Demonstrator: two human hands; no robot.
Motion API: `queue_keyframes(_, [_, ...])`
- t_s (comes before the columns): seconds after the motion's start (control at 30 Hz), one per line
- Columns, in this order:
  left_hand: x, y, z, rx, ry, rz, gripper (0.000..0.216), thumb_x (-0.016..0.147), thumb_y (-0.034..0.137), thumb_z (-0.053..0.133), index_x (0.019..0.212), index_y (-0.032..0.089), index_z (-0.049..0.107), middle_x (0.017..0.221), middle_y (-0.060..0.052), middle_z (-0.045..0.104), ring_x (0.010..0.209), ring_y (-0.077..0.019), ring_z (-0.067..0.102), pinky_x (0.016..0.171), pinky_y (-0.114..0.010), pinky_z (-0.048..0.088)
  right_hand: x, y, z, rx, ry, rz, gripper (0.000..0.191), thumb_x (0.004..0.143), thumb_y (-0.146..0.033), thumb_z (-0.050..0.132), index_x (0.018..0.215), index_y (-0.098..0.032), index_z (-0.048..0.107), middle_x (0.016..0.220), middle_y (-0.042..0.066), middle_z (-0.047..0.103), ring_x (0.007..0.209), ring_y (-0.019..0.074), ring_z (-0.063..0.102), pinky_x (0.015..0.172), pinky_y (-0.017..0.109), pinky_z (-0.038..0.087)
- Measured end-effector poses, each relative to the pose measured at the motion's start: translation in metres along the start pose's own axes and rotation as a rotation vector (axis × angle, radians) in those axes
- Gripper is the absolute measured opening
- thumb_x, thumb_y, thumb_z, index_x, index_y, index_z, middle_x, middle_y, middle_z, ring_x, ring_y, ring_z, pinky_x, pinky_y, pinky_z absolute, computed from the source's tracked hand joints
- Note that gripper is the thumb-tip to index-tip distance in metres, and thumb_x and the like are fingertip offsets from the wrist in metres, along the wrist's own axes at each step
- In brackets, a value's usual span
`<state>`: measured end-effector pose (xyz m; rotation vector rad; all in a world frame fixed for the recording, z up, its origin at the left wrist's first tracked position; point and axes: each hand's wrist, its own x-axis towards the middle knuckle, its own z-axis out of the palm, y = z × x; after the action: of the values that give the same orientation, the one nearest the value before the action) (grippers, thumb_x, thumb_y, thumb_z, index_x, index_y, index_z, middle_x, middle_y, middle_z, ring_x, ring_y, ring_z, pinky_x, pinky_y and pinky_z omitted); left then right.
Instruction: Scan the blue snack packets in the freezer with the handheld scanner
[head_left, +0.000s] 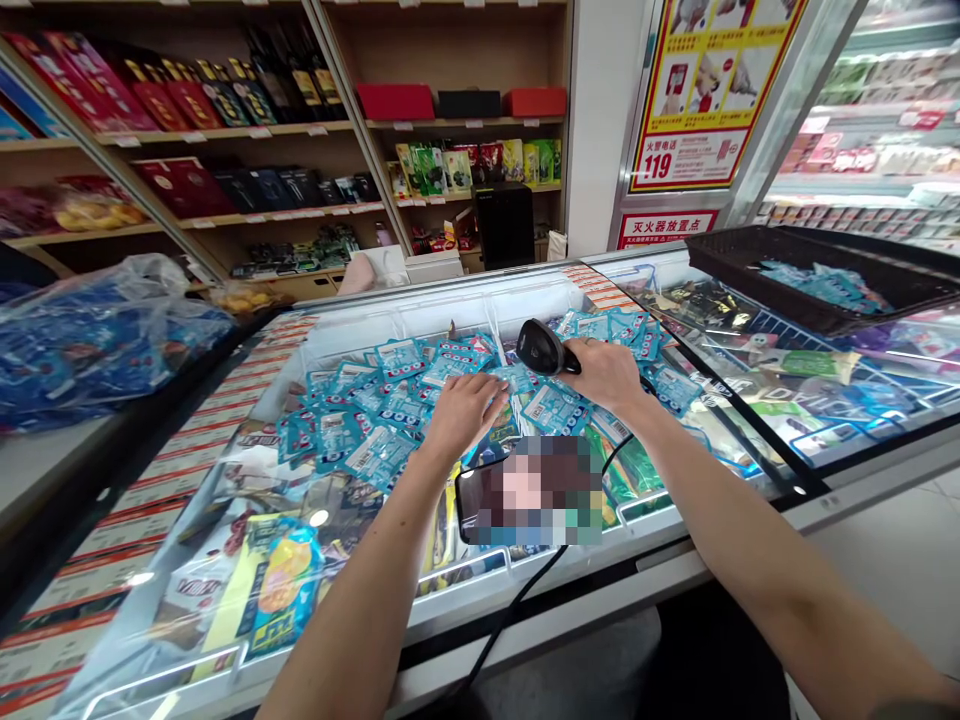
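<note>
Our right hand (607, 375) is closed around the handle of a black scanner (541, 347), whose head points toward nine o'clock, low over the goods. A black cable (517, 610) runs from under that wrist toward six o'clock and drops over the front rim of the freezer (697, 560).

At nine o'clock of the scanner, just beside it, our left hand (465, 408) lies palm down with the fingers stretched flat, grasping nothing and pressing on the blue packets (390, 385). The scanner is glossy and dark, with a rounded head and a slim curved grip, and it hangs just above these packets.

The packets are small, flat and light blue with white panels and a row of red dots. They lie in a loose heap that fills the middle of the freezer from about ten o'clock to two o'clock of our hands.

At six o'clock of the hands a phone (525, 495) lies face up near the front rim, its screen blurred. Further toward seven o'clock the freezer holds a yellow and blue bag (281, 580) among other wrapped goods.

At two o'clock a black basket (750, 265) sits on the glass lid with a few more light blue packets inside. At nine o'clock, well apart, a clear plastic bag (97, 335) full of blue packs rests on the neighbouring counter. At twelve o'clock stand wooden shelves (225, 130) with boxes and bottles.
</note>
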<state>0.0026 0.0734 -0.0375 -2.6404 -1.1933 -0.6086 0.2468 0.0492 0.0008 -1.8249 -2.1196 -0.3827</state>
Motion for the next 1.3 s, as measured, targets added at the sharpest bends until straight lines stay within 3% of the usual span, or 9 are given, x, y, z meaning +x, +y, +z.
queue_keyframes(0.13, [-0.001,-0.003,0.003,0.027,0.066,-0.098,0.036,0.092,0.044,0.037,0.1,0.02,0.063,0.117,-0.009,0.061,0.111,-0.0234,0.053,0.093,-0.04,0.039,0.0,0.0,0.001,0.006,0.014,-0.008,0.041,0.085,-0.052,0.047,0.109,-0.022,0.059,0.099,0.006,0.069,0.088,0.0226,0.063,0.066,0.028,0.036])
queue_keyframes(0.23, [-0.001,-0.007,0.009,0.014,0.099,-0.133,0.04,0.09,0.047,0.04,0.112,0.019,0.058,0.129,-0.011,0.054,0.122,-0.0251,0.047,0.101,-0.042,0.035,0.0,0.001,0.003,0.009,0.028,-0.026,0.041,0.084,-0.051,0.048,0.11,-0.022,0.059,0.098,0.006,0.069,0.087,0.0224,0.063,0.065,0.028,0.036])
queue_keyframes(0.33, [0.0,-0.011,0.017,0.016,0.085,-0.156,0.053,0.088,0.049,0.043,0.129,0.015,0.047,0.127,-0.014,0.056,0.127,-0.0257,0.043,0.106,-0.043,0.029,0.0,0.001,0.003,0.006,0.028,-0.04,0.04,0.083,-0.05,0.05,0.111,-0.022,0.059,0.098,0.006,0.069,0.086,0.022,0.063,0.065,0.028,0.036])
queue_keyframes(0.53, [0.0,-0.018,0.021,-0.009,0.087,-0.149,0.056,0.083,0.051,0.051,0.13,0.019,0.046,0.126,-0.013,0.056,0.12,-0.0269,0.048,0.105,-0.044,0.032,0.0,0.0,0.002,0.012,0.016,-0.054,0.042,0.083,-0.049,0.051,0.113,-0.02,0.058,0.1,0.007,0.068,0.087,0.0217,0.063,0.065,0.027,0.036])
queue_keyframes(0.73, [-0.001,-0.02,0.01,-0.107,0.237,-0.248,0.058,0.082,0.031,0.057,0.136,0.02,0.037,0.133,-0.014,0.046,0.123,-0.0264,0.045,0.101,-0.042,0.038,-0.002,-0.002,0.002,0.042,0.04,-0.123,0.039,0.084,-0.045,0.05,0.113,-0.021,0.058,0.099,0.006,0.068,0.087,0.0223,0.062,0.065,0.027,0.034])
queue_keyframes(0.87, [-0.001,-0.024,0.01,-0.202,0.281,-0.235,0.058,0.082,0.019,0.054,0.137,0.02,0.035,0.136,-0.013,0.041,0.128,-0.0239,0.04,0.104,-0.039,0.037,-0.003,-0.006,0.001,0.056,0.017,-0.195,0.039,0.084,-0.045,0.05,0.113,-0.021,0.059,0.098,0.007,0.068,0.088,0.0222,0.062,0.065,0.027,0.034])
queue_keyframes(1.3, [-0.005,-0.038,0.023,-0.346,0.273,-0.253,0.062,0.082,0.016,0.049,0.141,0.023,0.031,0.137,-0.016,0.037,0.11,-0.0204,0.053,0.088,-0.035,0.049,-0.005,-0.011,-0.001,0.074,-0.049,-0.367,0.037,0.082,-0.041,0.055,0.113,-0.021,0.058,0.1,0.006,0.068,0.089,0.0202,0.061,0.066,0.027,0.034])
